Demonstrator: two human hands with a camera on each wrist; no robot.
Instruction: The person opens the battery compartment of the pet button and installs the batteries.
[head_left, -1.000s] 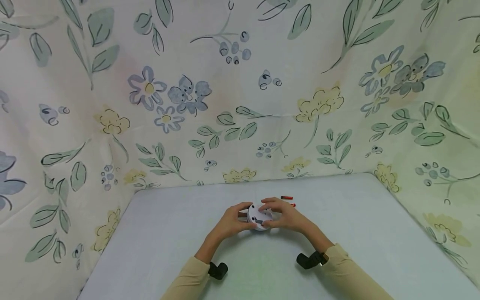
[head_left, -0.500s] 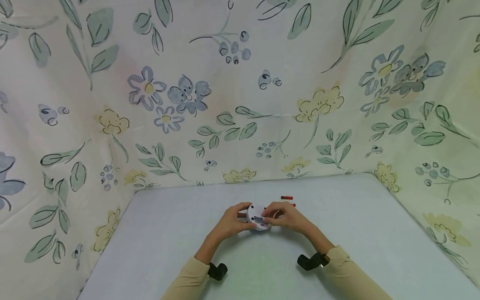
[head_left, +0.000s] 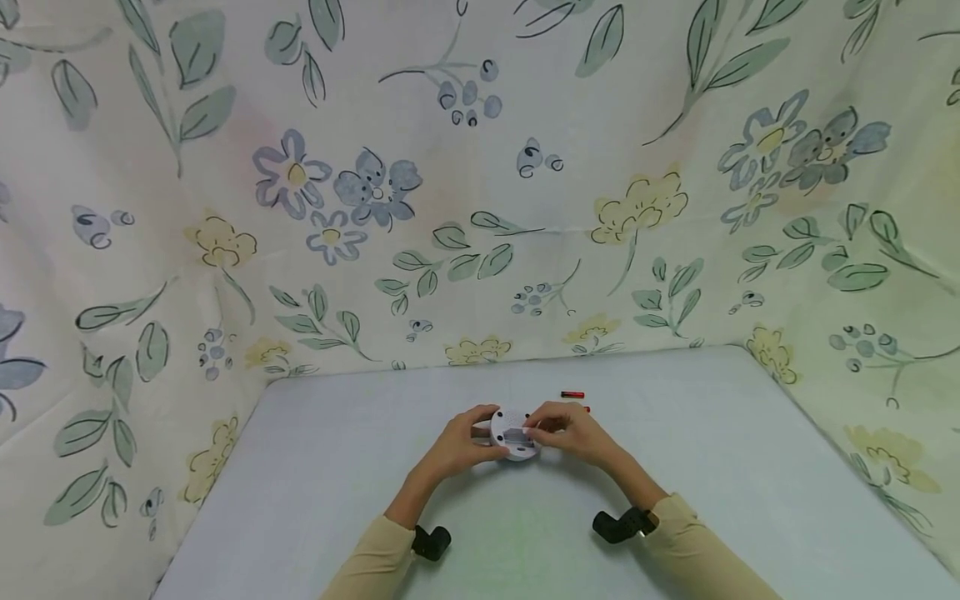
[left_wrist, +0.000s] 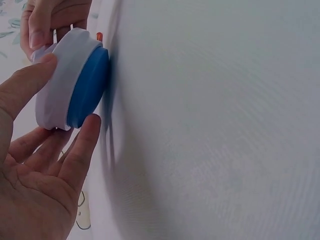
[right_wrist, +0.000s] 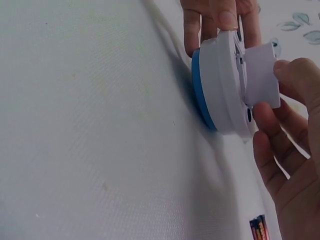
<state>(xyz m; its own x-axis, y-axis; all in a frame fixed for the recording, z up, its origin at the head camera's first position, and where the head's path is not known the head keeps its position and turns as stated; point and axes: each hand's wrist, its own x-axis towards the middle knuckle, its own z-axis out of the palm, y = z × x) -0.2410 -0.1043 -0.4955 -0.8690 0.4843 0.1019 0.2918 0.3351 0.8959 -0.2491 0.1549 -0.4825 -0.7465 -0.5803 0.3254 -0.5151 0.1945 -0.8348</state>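
A round white device with a blue face is held face down, just above or on the table; which, I cannot tell. In the head view its white back faces up, with small dark spots and a grey recessed battery compartment. My left hand grips the device's rim from the left, thumb on the near side and fingers on the far side. My right hand pinches a flat white battery cover between thumb and fingers. That cover stands up from the back, its lower edge close to the compartment.
Red-and-black batteries lie on the white table just beyond my right hand; the right wrist view shows a pair side by side. Floral cloth hangs behind and at both sides. A black wrist camera sits on the right wrist.
My right hand's fingers, spread over the device a second ago, have drawn together to pinch the cover. The cover has lifted, and more of the grey compartment shows. The left hand keeps its grip.
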